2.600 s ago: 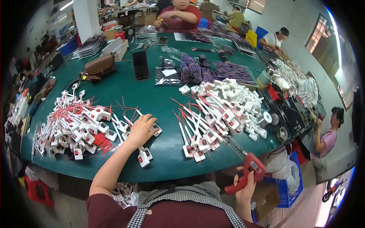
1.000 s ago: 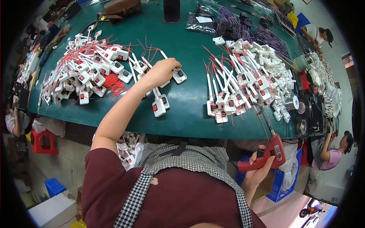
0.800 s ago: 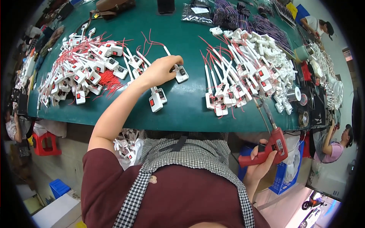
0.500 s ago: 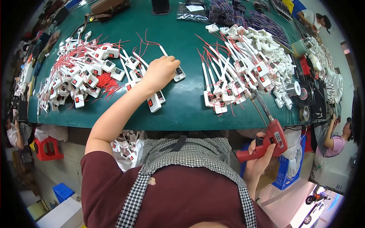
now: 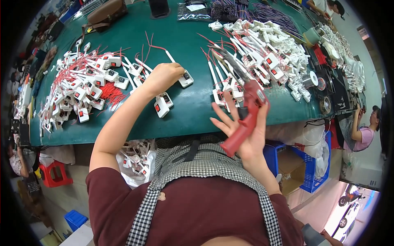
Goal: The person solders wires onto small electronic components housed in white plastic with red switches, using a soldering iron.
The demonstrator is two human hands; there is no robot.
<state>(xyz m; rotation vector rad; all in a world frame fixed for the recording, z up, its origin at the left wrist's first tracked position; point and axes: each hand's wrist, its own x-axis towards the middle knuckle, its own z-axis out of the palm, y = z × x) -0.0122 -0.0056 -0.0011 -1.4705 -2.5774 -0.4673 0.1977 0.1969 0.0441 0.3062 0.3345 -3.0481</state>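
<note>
Has just swung the red pistol-shaped tool up and leftward from low beside the table's front edge, to the near side of the right-hand pile. Supports it in the right hand with fingers splayed wide, not wrapped round the handle — seemingly propped across the palm toward the thumb. Suggests, from that splay, a change of grip. Keeps the left hand bent over the same white switch part, flat on the green table between the right-hand pile and the left-hand heap. Brings tool and part nearer each other than a moment ago, apparently centring the work on that one piece; no contact between them to be seen.

Hard to make out: the metal barrel, blurred and overlapping the pile, with a tip too smeared to place. Hidden under the curled left fingers: thumb and fingertip undersides — so impossible to tell whether pinching or only pressing. Partly covered by the wrist: the stems of two neighbouring parts. Cut off at the upper edge: a black phone.
</note>
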